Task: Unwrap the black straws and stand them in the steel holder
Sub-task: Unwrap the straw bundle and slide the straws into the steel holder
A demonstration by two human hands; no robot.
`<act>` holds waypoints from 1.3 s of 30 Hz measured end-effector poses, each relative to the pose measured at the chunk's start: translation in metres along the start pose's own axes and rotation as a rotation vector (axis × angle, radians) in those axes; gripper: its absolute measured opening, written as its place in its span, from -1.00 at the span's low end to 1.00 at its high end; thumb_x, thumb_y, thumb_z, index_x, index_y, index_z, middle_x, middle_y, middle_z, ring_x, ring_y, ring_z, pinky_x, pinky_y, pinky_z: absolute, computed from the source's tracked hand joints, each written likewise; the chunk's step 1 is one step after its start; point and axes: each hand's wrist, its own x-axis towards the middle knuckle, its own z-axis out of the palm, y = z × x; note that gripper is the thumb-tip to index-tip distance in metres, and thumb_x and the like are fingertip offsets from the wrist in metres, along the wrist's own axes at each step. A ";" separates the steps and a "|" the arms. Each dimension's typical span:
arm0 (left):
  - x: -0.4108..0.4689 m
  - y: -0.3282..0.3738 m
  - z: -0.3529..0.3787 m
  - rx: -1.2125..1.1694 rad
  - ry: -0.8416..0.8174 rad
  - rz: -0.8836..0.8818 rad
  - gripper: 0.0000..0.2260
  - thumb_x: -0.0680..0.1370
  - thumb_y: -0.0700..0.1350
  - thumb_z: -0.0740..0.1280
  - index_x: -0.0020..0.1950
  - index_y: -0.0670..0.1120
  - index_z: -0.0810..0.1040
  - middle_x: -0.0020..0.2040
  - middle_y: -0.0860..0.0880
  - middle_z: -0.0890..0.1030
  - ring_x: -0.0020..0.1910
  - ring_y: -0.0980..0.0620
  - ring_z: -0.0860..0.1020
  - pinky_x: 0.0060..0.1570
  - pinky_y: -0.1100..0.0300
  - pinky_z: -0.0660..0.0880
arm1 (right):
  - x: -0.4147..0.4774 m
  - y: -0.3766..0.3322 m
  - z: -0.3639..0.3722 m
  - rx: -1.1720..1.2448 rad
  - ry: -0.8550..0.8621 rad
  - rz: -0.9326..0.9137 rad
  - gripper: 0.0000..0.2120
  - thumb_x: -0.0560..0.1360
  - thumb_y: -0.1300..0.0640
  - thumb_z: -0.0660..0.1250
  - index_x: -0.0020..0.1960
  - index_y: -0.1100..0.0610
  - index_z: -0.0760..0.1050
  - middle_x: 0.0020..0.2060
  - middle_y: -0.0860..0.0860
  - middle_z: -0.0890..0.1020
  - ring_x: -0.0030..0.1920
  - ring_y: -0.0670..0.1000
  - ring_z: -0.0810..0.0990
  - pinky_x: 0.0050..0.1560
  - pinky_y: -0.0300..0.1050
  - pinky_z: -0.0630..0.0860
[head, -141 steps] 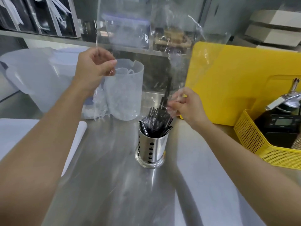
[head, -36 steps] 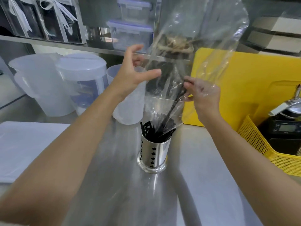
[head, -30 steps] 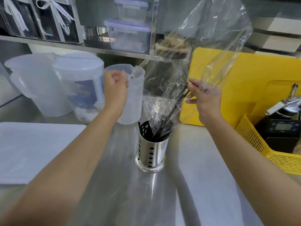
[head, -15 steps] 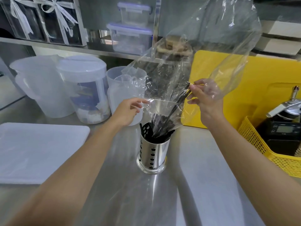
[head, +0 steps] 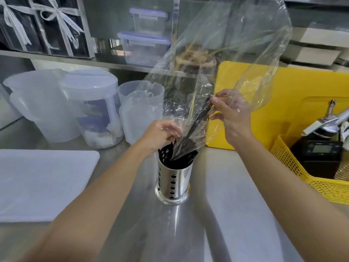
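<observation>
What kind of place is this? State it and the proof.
Probably a café or drink-shop prep area: stainless steel counter, translucent plastic pitchers, a digital scale in a yellow basket, black straws in a steel holder.

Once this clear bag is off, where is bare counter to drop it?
Bare steel counter lies between the perforated steel holder and the yellow mesh basket, and in front of the holder, toward the camera. The flat white board at left is bare too. Crowded: the back, with translucent plastic jugs and the upright yellow board.
</observation>
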 end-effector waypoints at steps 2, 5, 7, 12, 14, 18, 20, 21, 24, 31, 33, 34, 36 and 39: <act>0.001 0.001 -0.002 -0.126 -0.006 -0.011 -0.68 0.47 -0.51 0.18 -0.25 -0.12 0.51 -0.36 0.06 0.66 -0.32 0.07 0.56 -0.33 0.31 0.50 | 0.000 -0.001 -0.002 0.007 0.002 -0.002 -0.84 0.43 0.35 0.38 -0.14 0.15 0.45 -0.46 -0.07 0.59 -0.53 -0.08 0.53 -0.52 -0.24 0.46; 0.001 0.004 -0.003 -0.143 -0.041 -0.035 -0.66 0.48 -0.47 0.21 -0.03 -0.03 0.54 -0.28 -0.05 0.65 -0.34 0.08 0.52 -0.47 0.34 0.38 | 0.000 -0.001 -0.003 0.006 -0.001 -0.004 -0.84 0.43 0.35 0.38 -0.15 0.15 0.45 -0.46 -0.06 0.60 -0.53 -0.08 0.53 -0.53 -0.25 0.46; 0.002 0.005 -0.002 -0.077 -0.042 -0.033 -0.65 0.50 -0.40 0.23 0.11 0.00 0.54 -0.34 0.00 0.63 -0.43 0.14 0.41 -0.47 0.39 0.33 | 0.000 -0.001 -0.004 0.008 -0.008 -0.008 -0.84 0.42 0.35 0.39 -0.15 0.14 0.45 -0.45 -0.04 0.62 -0.53 -0.08 0.53 -0.52 -0.25 0.46; 0.002 -0.006 -0.004 0.124 -0.219 -0.005 -0.57 0.48 -0.42 0.26 0.01 0.14 0.55 0.09 -0.02 0.58 0.03 0.06 0.53 0.07 0.27 0.46 | 0.001 0.002 -0.005 0.010 -0.009 -0.012 -0.84 0.41 0.33 0.40 -0.15 0.13 0.46 -0.38 0.00 0.61 -0.51 -0.06 0.53 -0.52 -0.25 0.46; 0.000 -0.006 -0.009 0.054 -0.276 -0.012 -0.54 0.41 -0.48 0.31 0.04 0.08 0.53 0.01 -0.02 0.60 -0.02 0.07 0.56 -0.01 0.31 0.49 | 0.001 0.003 -0.006 0.000 -0.003 -0.010 -0.84 0.42 0.33 0.39 -0.14 0.13 0.46 -0.35 0.05 0.59 -0.51 -0.07 0.53 -0.52 -0.24 0.46; -0.003 -0.007 -0.020 0.076 -0.314 0.021 -0.63 0.44 -0.46 0.29 0.02 0.00 0.55 -0.13 0.07 0.70 -0.05 0.15 0.63 0.03 0.27 0.50 | 0.002 0.003 -0.010 -0.024 -0.013 -0.019 -0.85 0.37 0.24 0.43 -0.13 0.13 0.47 -0.27 0.13 0.57 -0.50 -0.06 0.53 -0.50 -0.23 0.46; -0.005 -0.008 -0.019 0.122 -0.254 0.067 -0.61 0.46 -0.52 0.21 -0.14 -0.05 0.61 -0.21 0.10 0.70 -0.09 0.16 0.64 0.02 0.29 0.51 | 0.003 0.003 -0.011 -0.046 0.003 -0.018 -0.84 0.38 0.25 0.44 -0.14 0.12 0.47 -0.28 0.13 0.58 -0.50 -0.06 0.53 -0.49 -0.22 0.47; -0.006 -0.008 -0.018 0.120 -0.236 0.071 -0.58 0.45 -0.54 0.20 -0.25 -0.04 0.62 -0.23 0.10 0.69 -0.10 0.17 0.64 -0.01 0.32 0.51 | 0.003 0.004 -0.011 -0.053 0.012 -0.018 -0.85 0.39 0.27 0.44 -0.15 0.12 0.48 -0.30 0.13 0.58 -0.50 -0.06 0.53 -0.49 -0.22 0.47; -0.006 -0.007 -0.013 0.103 -0.201 0.082 -0.45 0.41 -0.61 0.16 -0.49 0.00 0.55 -0.22 0.12 0.65 -0.12 0.18 0.62 -0.11 0.38 0.53 | 0.002 0.004 -0.010 -0.042 -0.001 -0.029 -0.85 0.41 0.28 0.42 -0.18 0.09 0.48 -0.27 0.16 0.59 -0.49 -0.06 0.53 -0.48 -0.21 0.48; -0.003 -0.002 0.000 0.168 -0.235 0.087 -0.81 0.45 -0.30 0.40 0.04 -0.19 0.54 -0.11 -0.10 0.53 -0.12 0.03 0.48 -0.10 0.34 0.44 | 0.001 0.000 -0.003 0.004 -0.007 -0.040 -0.85 0.38 0.24 0.44 -0.18 0.08 0.47 -0.24 0.17 0.61 -0.50 -0.06 0.52 -0.48 -0.21 0.47; -0.005 0.000 0.004 0.193 -0.255 0.085 -0.84 0.44 -0.29 0.41 0.00 -0.19 0.57 -0.12 -0.12 0.54 -0.15 0.10 0.51 -0.08 0.42 0.43 | 0.000 -0.001 0.000 0.004 -0.006 -0.039 -0.85 0.34 0.21 0.44 -0.20 0.07 0.48 -0.22 0.25 0.58 -0.49 -0.05 0.52 -0.48 -0.21 0.46; -0.005 0.000 0.005 0.203 -0.261 0.079 -0.84 0.44 -0.30 0.41 -0.01 -0.18 0.58 -0.13 -0.10 0.55 -0.16 0.12 0.52 -0.05 0.40 0.43 | 0.000 -0.001 0.000 0.003 -0.005 -0.035 -0.85 0.33 0.20 0.45 -0.21 0.06 0.48 -0.22 0.26 0.57 -0.49 -0.04 0.51 -0.48 -0.21 0.46; -0.004 0.000 0.006 0.233 -0.262 0.065 -0.83 0.44 -0.34 0.40 0.02 -0.20 0.57 -0.14 -0.09 0.56 -0.17 0.10 0.52 -0.07 0.42 0.43 | -0.001 -0.002 0.000 -0.014 -0.018 -0.034 -0.85 0.33 0.20 0.45 -0.22 0.04 0.50 -0.22 0.24 0.58 -0.48 -0.03 0.51 -0.48 -0.22 0.46; -0.002 -0.003 0.002 0.182 -0.234 -0.006 -0.86 0.48 -0.36 0.34 -0.02 -0.19 0.54 -0.20 -0.07 0.53 -0.24 0.11 0.51 -0.30 0.46 0.47 | -0.001 -0.002 -0.004 -0.045 -0.062 -0.036 -0.82 0.39 0.27 0.44 -0.17 0.04 0.51 -0.29 0.07 0.63 -0.47 -0.06 0.53 -0.46 -0.22 0.48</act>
